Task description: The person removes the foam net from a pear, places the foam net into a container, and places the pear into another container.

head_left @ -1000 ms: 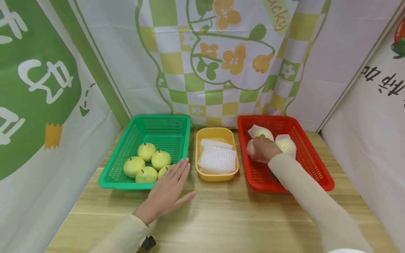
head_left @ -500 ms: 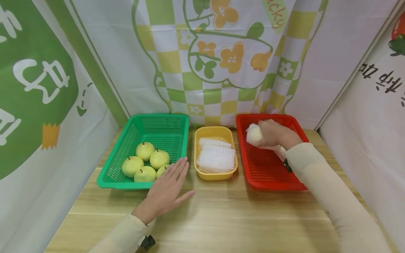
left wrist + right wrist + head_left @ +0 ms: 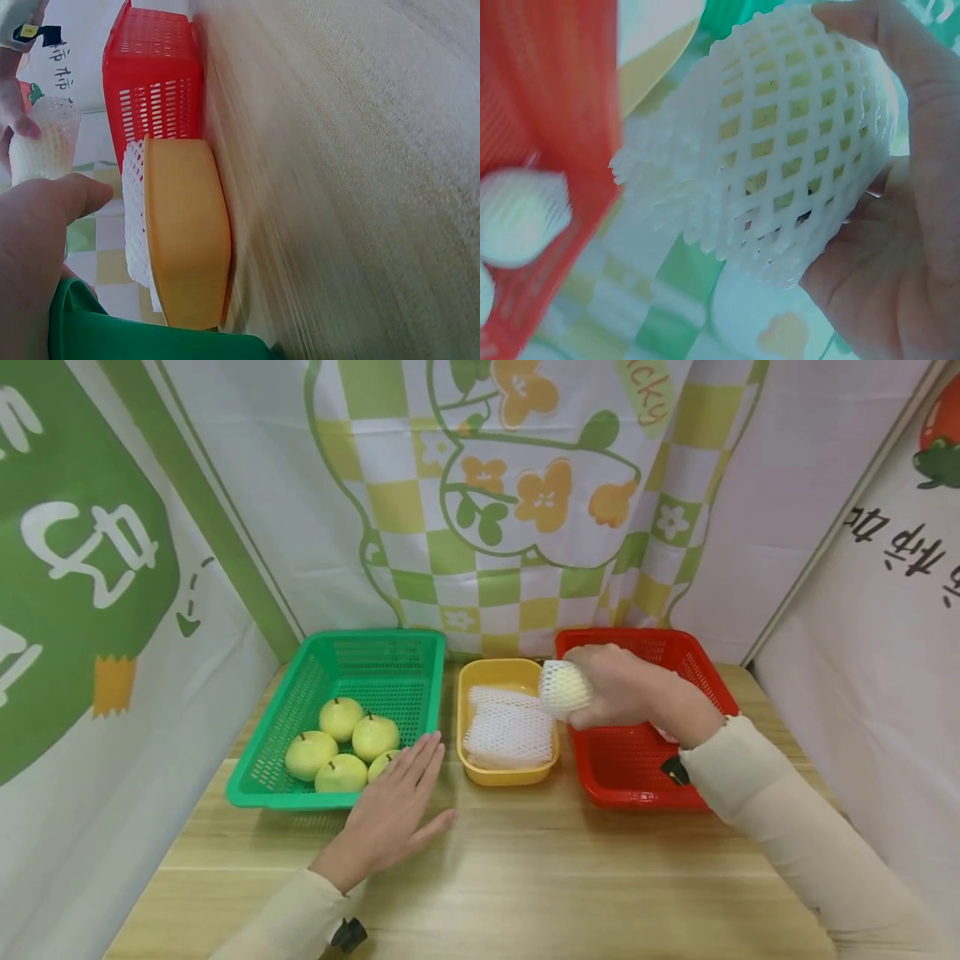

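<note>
Net-wrapped fruit (image 3: pixel 565 687) is up in my right hand (image 3: pixel 626 689), off the table, at the gap between the yellow container (image 3: pixel 512 777) and the red basket (image 3: pixel 637 797); in the head view it overlaps the container's right edge. Grip: thumb and fingers curled round the foam, holding it from one side; net's loose end sticks out away from my palm. Risk, I'd say: foam sliding on the skin, so the fruit slips out of its sleeve if I pinch only net. Swinging low could also clip the container's rim or drag the foam nets (image 3: pixel 510 735) in it. Squeezing hard might bruise it. One more wrapped fruit (image 3: pixel 521 217) plus part of another sit in the red basket. Left hand (image 3: pixel 397 810): fingers straight, resting at the green basket's (image 3: pixel 292 800) near right corner, beside bare fruits (image 3: pixel 341 718); leaning there could tip it.
</note>
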A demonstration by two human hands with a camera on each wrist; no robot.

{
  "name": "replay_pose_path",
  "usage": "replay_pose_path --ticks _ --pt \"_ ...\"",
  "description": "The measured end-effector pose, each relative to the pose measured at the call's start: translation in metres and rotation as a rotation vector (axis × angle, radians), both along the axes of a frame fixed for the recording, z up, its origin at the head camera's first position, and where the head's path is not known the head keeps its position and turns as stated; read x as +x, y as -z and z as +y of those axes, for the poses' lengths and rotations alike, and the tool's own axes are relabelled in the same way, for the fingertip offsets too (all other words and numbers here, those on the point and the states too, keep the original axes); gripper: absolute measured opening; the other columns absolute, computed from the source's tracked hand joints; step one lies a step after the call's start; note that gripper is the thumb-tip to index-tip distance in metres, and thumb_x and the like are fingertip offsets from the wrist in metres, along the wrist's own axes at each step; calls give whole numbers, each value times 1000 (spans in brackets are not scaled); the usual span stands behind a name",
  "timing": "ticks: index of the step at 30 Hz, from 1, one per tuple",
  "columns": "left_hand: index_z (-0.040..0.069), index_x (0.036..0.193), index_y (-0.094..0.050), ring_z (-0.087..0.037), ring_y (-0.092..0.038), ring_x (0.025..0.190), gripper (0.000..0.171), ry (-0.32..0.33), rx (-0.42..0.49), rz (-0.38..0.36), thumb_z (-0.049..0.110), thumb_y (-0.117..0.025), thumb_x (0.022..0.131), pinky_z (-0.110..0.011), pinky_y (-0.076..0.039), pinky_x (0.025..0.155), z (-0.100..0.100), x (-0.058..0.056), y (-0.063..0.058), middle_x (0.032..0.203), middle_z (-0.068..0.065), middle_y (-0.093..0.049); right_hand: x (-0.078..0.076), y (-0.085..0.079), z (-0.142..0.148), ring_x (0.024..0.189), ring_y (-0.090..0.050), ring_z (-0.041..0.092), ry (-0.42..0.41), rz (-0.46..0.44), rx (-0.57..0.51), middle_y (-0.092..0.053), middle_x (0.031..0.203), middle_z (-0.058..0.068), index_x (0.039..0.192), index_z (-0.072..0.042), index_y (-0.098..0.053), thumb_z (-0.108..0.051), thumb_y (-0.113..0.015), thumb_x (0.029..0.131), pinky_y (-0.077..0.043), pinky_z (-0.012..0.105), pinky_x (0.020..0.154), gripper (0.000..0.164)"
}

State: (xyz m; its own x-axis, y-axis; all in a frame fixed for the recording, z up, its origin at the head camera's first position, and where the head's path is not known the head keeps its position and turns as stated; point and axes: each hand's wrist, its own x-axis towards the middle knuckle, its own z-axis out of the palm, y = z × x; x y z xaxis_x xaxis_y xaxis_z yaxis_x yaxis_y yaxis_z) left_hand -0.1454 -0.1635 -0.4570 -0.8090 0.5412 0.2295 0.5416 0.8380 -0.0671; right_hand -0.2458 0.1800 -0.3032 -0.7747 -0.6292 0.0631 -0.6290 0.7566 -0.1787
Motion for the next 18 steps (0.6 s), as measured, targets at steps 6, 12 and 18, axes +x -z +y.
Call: replay_pose_path --ticks 6,12,18 --pt "-4 165 -25 -34 -23 164 90 -1 8 0 57 -53 104 -48 -27 133 -1 1 1 176 -19 -20 34 23 -29 97 -66 22 -95 -21 15 -71 119 11 136 3 -59 -33 -83 76 -60 39 87 74" --pt "-3 165 -25 -33 -22 164 90 4 9 1 59 -51 105 -47 -26 133 0 1 1 176 -18 -18 63 57 -53 96 -65 20 -129 -118 73 -68 121 10 142 -1 -55 -37 -82 81 -60 36 87 76" --pt "-3 165 -25 -34 -23 164 90 -2 6 -3 57 -54 104 -47 -27 133 0 1 -1 176 -19 -20 76 93 -70 95 -64 14 -166 -170 94 -68 117 5 137 -6 -57 -40 -85 80 -60 31 81 72"
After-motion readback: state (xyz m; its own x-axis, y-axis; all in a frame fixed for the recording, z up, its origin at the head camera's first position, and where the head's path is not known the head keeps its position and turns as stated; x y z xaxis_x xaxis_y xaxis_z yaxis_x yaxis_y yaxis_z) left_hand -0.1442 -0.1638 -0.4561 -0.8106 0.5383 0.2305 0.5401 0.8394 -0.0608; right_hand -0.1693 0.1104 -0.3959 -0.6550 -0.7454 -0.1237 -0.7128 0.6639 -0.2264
